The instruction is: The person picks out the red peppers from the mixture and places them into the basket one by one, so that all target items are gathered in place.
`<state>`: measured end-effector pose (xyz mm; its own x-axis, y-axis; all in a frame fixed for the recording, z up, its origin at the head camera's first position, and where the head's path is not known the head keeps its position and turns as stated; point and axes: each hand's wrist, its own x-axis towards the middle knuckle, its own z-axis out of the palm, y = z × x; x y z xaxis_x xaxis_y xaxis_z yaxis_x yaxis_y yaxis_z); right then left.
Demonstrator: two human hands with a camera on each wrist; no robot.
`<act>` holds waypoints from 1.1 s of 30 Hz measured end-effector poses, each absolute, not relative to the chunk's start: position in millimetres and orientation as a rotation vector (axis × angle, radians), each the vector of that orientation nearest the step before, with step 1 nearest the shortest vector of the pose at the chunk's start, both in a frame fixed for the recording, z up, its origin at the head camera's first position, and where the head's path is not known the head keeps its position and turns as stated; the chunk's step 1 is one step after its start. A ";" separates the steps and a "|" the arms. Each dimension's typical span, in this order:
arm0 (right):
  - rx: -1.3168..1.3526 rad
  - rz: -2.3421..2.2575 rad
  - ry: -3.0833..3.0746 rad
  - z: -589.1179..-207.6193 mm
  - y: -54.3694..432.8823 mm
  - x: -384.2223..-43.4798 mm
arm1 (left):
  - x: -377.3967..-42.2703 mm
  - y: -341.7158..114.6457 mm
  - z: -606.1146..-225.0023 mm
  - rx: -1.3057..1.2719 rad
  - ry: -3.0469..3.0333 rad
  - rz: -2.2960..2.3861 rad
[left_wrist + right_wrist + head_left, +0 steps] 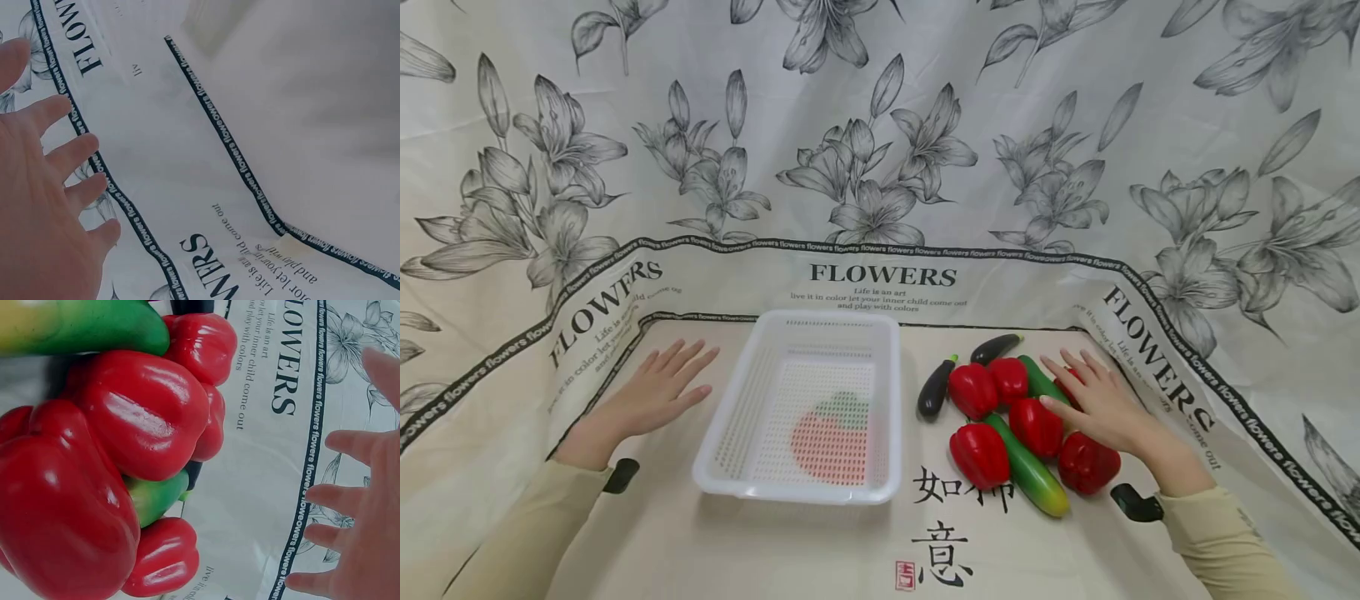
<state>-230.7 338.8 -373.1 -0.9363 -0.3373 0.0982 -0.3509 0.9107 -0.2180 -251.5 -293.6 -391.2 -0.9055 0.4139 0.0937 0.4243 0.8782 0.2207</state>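
Note:
My left hand (655, 390) is spread with straight fingers over the left side of the table, beside a white plastic basket (796, 493), and holds nothing. My right hand (1103, 404), also spread, hovers over the right edge of a pile of vegetables and partly hides a red bell pepper. The pile has several glossy red bell peppers (980, 456), two green cucumbers (1028, 473) with yellowish ends, and two dark eggplants (936, 390) at its back and left. In the right wrist view, the fingers are apart from the large bell pepper (56, 500).
The basket has slotted walls, and a red and green fruit picture shows at its bottom. Beneath everything lies a pale cloth (820, 550) with black characters. A flower-printed curtain (880, 167) rises behind and on both sides. Dark wrist devices (1137, 503) sit at both cuffs.

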 end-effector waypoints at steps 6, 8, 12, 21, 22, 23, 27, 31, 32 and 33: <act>0.542 0.516 -2.949 -373.6 343.3 -229.4 | -250.2 -295.2 -390.5 -0.662 -2.982 -0.403; 0.546 0.568 -2.930 -374.2 345.7 -228.6 | -249.4 -295.6 -391.6 -0.646 -2.973 -0.425; 0.547 0.663 -2.906 -377.8 352.1 -227.5 | -248.2 -296.2 -392.7 -0.623 -2.957 -0.502; 0.441 0.880 -2.932 -389.9 368.9 -217.1 | -246.0 -296.3 -399.7 -0.578 -2.900 -0.681; 0.426 0.890 -2.934 -391.4 371.0 -215.3 | -245.4 -296.1 -401.5 -0.571 -2.891 -0.708; 0.409 0.903 -2.938 -392.9 373.0 -213.4 | -245.0 -296.1 -403.5 -0.569 -2.883 -0.727; 0.372 0.946 -2.937 -401.3 381.9 -208.3 | -243.2 -295.8 -411.8 -0.559 -2.868 -0.797; 0.338 1.003 -2.939 -410.7 388.9 -205.2 | -241.2 -295.8 -418.0 -0.556 -2.858 -0.838; 0.327 1.014 -2.943 -412.7 390.2 -204.3 | -240.7 -295.8 -419.2 -0.559 -2.855 -0.850; 0.322 1.024 -2.945 -414.7 391.8 -203.6 | -240.0 -295.7 -420.2 -0.561 -2.851 -0.859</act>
